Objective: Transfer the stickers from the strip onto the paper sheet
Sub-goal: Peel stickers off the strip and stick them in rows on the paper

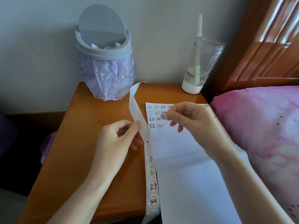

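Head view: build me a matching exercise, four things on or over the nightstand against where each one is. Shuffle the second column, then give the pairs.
Things
1. sticker strip
2. peeled sticker
3. swing-lid trash bin
4. clear bottle with straw

Places
A. back right corner of the nightstand
B. pinched by the right hand above the paper sheet
C. back left, lined with a purple bag
D. held by the left hand, trailing off the front edge

Pairs: 1-D, 2-B, 3-C, 4-A
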Available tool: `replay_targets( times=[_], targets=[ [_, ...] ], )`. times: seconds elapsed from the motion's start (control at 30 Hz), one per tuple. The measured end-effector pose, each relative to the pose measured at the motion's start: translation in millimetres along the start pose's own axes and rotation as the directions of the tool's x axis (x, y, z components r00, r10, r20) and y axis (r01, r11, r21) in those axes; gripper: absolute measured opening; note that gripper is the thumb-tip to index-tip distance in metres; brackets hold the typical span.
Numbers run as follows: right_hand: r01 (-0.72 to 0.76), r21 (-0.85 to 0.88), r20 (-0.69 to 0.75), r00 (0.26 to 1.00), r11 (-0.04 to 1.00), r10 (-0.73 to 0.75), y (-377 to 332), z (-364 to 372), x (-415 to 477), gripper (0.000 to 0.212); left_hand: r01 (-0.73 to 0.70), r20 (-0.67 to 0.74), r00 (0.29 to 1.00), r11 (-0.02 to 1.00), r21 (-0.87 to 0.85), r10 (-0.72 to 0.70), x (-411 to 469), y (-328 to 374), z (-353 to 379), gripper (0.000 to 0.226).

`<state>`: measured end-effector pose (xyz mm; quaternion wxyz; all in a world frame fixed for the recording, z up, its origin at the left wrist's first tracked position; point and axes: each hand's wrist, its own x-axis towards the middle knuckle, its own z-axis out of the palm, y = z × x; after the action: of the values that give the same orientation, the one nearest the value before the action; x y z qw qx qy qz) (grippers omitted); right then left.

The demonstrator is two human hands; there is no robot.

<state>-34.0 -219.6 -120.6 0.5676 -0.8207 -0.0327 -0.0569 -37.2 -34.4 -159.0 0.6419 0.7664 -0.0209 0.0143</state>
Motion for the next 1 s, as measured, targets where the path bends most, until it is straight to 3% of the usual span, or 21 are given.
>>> replay_targets(
  times=[0.23,0.57,1.0],
  targets=[
    [-0.214,-0.133,-0.076,0.976,0.968,0.206,31.6,-14.9,22.3,0.004,0.034,0.058,0.998,0.999,-0.021,-0.033,0.0,-0.9,3.1,0.020],
    [-0.240,-0.173,-0.035,0.971,0.955,0.238,34.6,-9.9,29.7,0.007,0.041,0.138,0.989,0.999,0.014,-0.042,1.9,-5.6,4.8,0.016],
    [-0.191,-0.217,-0.038,0.982,0.957,0.187,38.5,-5.2,30.0,0.016,0.025,0.140,0.990,0.997,0.070,-0.035,2.4,-9.1,5.3,0.017]
  ],
)
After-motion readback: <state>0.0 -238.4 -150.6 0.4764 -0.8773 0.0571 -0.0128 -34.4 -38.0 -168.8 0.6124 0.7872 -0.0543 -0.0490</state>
